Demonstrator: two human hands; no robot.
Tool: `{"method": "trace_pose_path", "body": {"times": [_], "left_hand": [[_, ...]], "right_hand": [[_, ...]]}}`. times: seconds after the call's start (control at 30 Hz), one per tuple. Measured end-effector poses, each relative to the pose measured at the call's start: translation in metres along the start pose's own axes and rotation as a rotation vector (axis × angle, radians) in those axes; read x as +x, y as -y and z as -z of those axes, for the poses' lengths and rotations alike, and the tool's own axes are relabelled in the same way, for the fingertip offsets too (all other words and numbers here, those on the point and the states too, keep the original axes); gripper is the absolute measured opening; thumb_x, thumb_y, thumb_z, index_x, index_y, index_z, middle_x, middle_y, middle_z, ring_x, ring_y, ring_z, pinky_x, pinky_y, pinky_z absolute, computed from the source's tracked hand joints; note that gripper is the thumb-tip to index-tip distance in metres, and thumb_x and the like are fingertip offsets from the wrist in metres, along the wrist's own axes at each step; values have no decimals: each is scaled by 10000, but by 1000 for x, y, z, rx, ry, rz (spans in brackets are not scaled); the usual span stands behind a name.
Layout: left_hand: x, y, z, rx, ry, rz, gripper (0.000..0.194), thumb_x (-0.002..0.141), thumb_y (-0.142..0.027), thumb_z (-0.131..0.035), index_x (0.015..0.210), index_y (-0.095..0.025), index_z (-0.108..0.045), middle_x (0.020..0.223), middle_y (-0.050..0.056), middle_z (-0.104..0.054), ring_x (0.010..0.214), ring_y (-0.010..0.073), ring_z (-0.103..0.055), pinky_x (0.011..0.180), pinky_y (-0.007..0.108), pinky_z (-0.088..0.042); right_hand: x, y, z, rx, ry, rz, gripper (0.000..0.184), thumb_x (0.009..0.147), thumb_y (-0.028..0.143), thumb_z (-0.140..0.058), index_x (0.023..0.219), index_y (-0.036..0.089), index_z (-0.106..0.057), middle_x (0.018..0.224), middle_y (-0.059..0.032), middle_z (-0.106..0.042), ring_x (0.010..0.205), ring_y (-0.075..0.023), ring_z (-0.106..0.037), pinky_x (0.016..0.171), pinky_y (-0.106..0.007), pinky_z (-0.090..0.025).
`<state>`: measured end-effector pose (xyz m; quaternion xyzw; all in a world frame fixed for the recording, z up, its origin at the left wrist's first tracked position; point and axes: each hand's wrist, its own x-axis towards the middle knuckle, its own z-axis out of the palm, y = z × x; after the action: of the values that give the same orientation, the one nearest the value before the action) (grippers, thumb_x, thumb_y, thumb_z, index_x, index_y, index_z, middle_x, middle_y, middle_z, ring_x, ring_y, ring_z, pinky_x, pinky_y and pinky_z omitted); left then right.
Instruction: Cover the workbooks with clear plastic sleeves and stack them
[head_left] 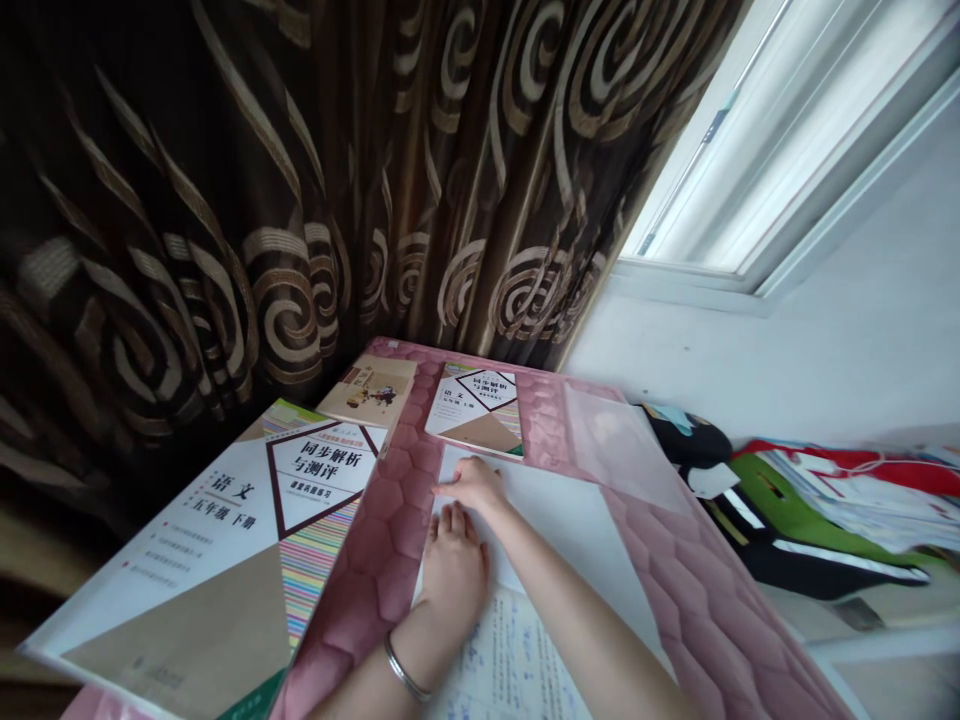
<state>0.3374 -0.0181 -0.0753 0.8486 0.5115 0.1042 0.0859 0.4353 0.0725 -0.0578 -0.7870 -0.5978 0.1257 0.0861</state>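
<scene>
A white sheet (570, 520) lies in front of me, above a page (510, 650) with printed text and blue handwriting. My left hand (457, 565), with a silver bangle (405, 668) on the wrist, rests flat near the left edge of the sheet, fingers outstretched. Just beyond its fingertips is my right hand (474, 484), its fingers curled at the sheet's left edge and one digit pointing left. The undersides of its fingers are hidden. To the left lies a large workbook (202, 560) with a white and tan cover.
Farther back on the pink quilted surface (405, 490) are a smaller workbook (476, 408) and a tan booklet (371, 390). A translucent sheet (622, 440) lies at the right. Brown patterned curtains (450, 180) hang behind; clothes and papers (810, 510) are piled beside the wall.
</scene>
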Motion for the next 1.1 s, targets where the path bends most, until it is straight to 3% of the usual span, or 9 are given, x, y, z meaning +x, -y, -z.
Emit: {"method": "trace_pose_path", "body": {"times": [0.17,0.3,0.43,0.6,0.7,0.83,0.97,1.1], "left_hand": [[-2,0,4,-15,19,-4,486,917,-231,-369,1359,-74,-495,1437,181,-457,1325,300,-415,1097,451,-343],[-2,2,7,5,45,-26,491,896,-186,-400,1370,-85,-483,1442,193,-444,1323,308,-416,1085,461,-361],[-2,2,8,2,51,-26,515,883,-162,-421,1389,-77,-454,1446,196,-436,1324,311,-413,1090,463,-357],[-1,2,6,-17,19,-14,463,911,-194,-402,1341,-58,-507,1412,205,-474,1315,303,-424,1093,458,-357],[-1,2,5,-9,-28,-28,447,914,-199,-402,1321,-60,-526,1382,198,-507,1287,284,-457,1082,433,-374],[-2,3,6,12,-51,-25,443,916,-243,-421,1318,-95,-531,1387,173,-510,1259,275,-484,1027,402,-428],[-1,3,6,58,-55,-27,435,916,-236,-421,1311,-92,-533,1388,169,-509,1252,268,-489,1018,386,-434],[1,4,7,112,-55,-55,427,924,-229,-404,1300,-80,-542,1381,164,-519,1254,262,-489,1022,371,-434]], "right_hand": [[25,7,2,-25,-81,-109,501,784,615,-589,946,161,-725,952,-171,-730,952,-292,-676,774,-342,-482],[36,13,-2,-32,-125,-186,489,881,548,-502,1017,124,-703,993,-220,-710,945,-296,-685,736,-336,-503],[32,21,-6,-41,-163,-160,385,926,420,-482,1093,121,-658,1018,-205,-696,934,-271,-679,756,-334,-498],[-1,10,-7,-47,-194,22,287,882,273,-553,1152,221,-637,1227,-109,-611,1132,-233,-557,877,-303,-446],[-29,-23,-6,-7,-134,153,332,867,314,-567,1191,298,-638,1318,-38,-572,1186,-245,-509,947,-355,-427],[-61,-95,-2,109,-70,269,402,884,312,-518,1277,272,-593,1432,-32,-486,1292,-233,-453,1052,-408,-384],[-82,-167,4,223,-173,246,368,897,338,-482,1195,216,-659,1352,-64,-566,1271,-223,-496,1088,-403,-379],[-91,-206,6,332,-321,220,318,909,356,-467,1052,242,-728,1217,-49,-663,1167,-215,-588,1056,-413,-429]]}}
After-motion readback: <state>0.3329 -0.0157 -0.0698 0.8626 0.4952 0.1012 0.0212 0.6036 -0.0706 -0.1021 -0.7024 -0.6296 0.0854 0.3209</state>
